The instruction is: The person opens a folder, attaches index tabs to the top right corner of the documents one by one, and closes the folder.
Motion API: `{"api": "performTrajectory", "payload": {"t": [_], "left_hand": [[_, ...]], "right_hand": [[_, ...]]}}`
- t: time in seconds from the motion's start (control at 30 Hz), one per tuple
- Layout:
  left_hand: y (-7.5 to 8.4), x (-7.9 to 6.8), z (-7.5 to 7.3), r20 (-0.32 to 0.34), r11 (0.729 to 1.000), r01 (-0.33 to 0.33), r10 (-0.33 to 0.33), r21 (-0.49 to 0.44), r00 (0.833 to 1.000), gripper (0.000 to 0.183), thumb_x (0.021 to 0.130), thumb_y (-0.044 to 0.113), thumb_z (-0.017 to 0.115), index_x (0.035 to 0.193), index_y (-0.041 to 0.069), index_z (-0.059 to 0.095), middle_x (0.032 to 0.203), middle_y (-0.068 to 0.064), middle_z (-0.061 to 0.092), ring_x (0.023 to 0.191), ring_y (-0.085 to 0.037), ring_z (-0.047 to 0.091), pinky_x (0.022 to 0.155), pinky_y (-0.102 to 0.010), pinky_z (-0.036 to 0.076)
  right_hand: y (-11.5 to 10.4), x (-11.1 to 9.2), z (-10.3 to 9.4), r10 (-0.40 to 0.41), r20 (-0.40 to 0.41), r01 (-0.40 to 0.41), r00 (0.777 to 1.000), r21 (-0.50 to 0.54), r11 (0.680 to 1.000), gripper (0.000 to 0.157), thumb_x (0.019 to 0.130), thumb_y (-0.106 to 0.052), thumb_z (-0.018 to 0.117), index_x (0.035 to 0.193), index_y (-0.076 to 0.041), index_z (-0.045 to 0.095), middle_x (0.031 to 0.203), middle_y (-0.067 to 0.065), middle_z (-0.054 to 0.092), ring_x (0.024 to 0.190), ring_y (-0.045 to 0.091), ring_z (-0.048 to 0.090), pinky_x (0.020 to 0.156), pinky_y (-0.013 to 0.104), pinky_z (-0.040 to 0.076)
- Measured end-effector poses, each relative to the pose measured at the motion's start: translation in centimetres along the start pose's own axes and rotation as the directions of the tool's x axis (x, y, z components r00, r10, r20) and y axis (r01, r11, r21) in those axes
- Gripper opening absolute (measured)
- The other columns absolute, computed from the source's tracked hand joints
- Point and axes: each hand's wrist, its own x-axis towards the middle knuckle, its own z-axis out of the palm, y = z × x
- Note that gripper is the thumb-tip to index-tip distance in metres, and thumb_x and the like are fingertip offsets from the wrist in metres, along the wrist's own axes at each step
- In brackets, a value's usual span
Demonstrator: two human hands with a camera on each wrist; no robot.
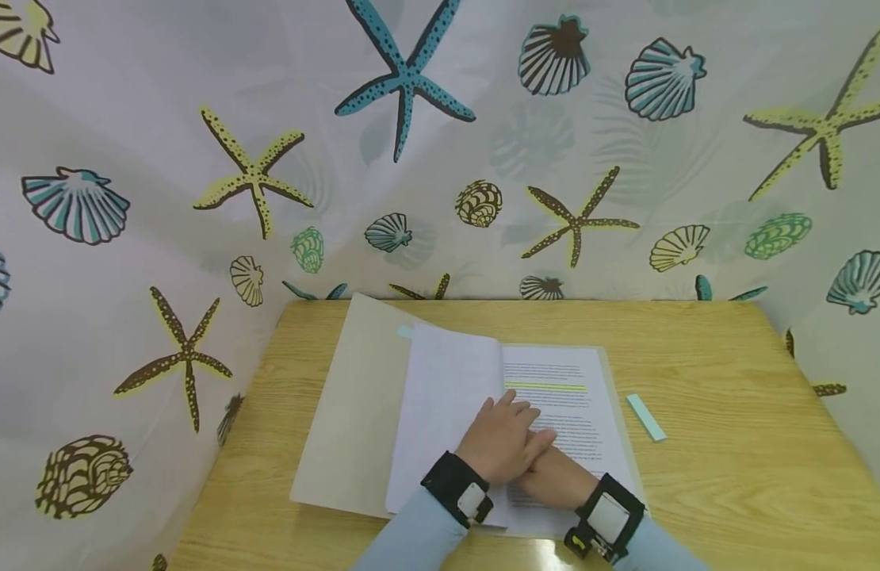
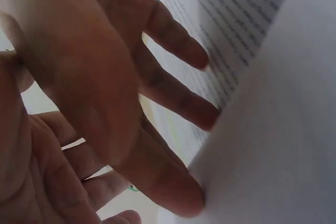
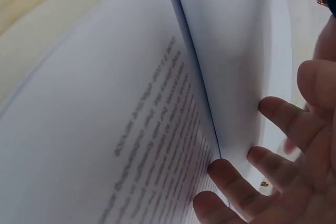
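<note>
An open booklet lies on the wooden table, with a blank page (image 1: 443, 396) on the left and a printed page (image 1: 564, 408) on the right. A yellow highlighted line crosses the upper part of the print. My left hand (image 1: 499, 438) lies across the right hand near the fold, its fingers extended over the printed page. Beneath and to its right is my right hand (image 1: 558, 477); the left hand hides its fingers in the head view. In the right wrist view, fingertips (image 3: 226, 174) touch the paper along the fold, loosely spread and gripping nothing.
The booklet's cream cover (image 1: 347, 420) is spread to the left, with a pale blue tab (image 1: 405, 331) near its top. Right of the booklet, a pale blue paper strip (image 1: 646, 417) lies on the table (image 1: 740, 444). A shell-patterned curtain (image 1: 440, 174) surrounds the table's back and sides.
</note>
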Motion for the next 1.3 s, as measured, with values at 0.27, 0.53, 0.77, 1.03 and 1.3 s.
{"api": "performTrajectory", "payload": {"t": [0.27, 0.53, 0.77, 1.03, 1.3], "left_hand": [[-0.6, -0.4, 0.8, 0.053, 0.999, 0.046, -0.046, -0.011, 0.998, 0.07, 0.101, 0.056, 0.013, 0.131, 0.013, 0.06, 0.137, -0.005, 0.055, 0.138, -0.03, 0.035, 0.108, -0.049, 0.031], [-0.3, -0.7, 0.9, 0.026, 0.997, 0.036, -0.037, 0.065, 0.999, 0.072, 0.099, 0.059, 0.013, 0.129, 0.014, 0.061, 0.135, -0.004, 0.056, 0.137, -0.029, 0.037, 0.108, -0.047, 0.032], [0.1, -1.1, 0.5, 0.022, 0.998, 0.031, -0.032, 0.052, 0.999, 0.069, 0.099, 0.06, 0.019, 0.13, 0.014, 0.06, 0.135, -0.003, 0.056, 0.137, -0.028, 0.036, 0.109, -0.047, 0.032], [0.7, -1.6, -0.3, 0.036, 1.0, 0.015, -0.016, 0.026, 0.999, 0.065, 0.1, 0.057, 0.024, 0.132, 0.013, 0.058, 0.137, -0.005, 0.055, 0.138, -0.028, 0.035, 0.109, -0.045, 0.031], [1.2, -1.8, -1.0, 0.042, 0.999, -0.035, 0.034, 0.025, 0.999, 0.071, 0.1, 0.058, 0.018, 0.132, 0.01, 0.058, 0.134, -0.007, 0.056, 0.135, -0.028, 0.04, 0.11, -0.038, 0.03]], "right_hand": [[1.0, -1.5, -1.1, -0.021, 0.026, 0.019, 0.999, 0.081, 0.997, 0.055, 0.101, -0.041, 0.044, 0.146, -0.009, 0.041, 0.149, 0.006, 0.041, 0.138, 0.024, 0.035, 0.108, 0.048, 0.031], [3.1, -4.0, -4.5, 0.134, -0.069, -0.134, 0.989, 0.004, 0.991, 0.043, 0.099, -0.039, 0.051, 0.131, -0.011, 0.058, 0.131, 0.009, 0.059, 0.119, 0.03, 0.055, 0.094, 0.051, 0.045], [7.1, -5.2, -9.2, 0.388, -0.309, -0.442, 0.868, -0.129, 0.887, 0.038, 0.093, -0.031, 0.063, 0.117, -0.001, 0.064, 0.105, 0.017, 0.067, 0.088, 0.03, 0.064, 0.066, 0.042, 0.052], [10.6, -6.3, -11.9, 0.491, -0.337, -0.572, 0.803, -0.206, 0.794, 0.062, 0.088, -0.041, 0.066, 0.114, 0.014, 0.056, 0.1, 0.03, 0.062, 0.081, 0.037, 0.062, 0.062, 0.048, 0.05], [11.5, -6.0, -11.9, 0.535, -0.287, -0.599, 0.794, -0.225, 0.769, 0.061, 0.084, -0.04, 0.07, 0.108, 0.015, 0.058, 0.091, 0.027, 0.064, 0.065, 0.025, 0.055, 0.053, 0.036, 0.044]]}}
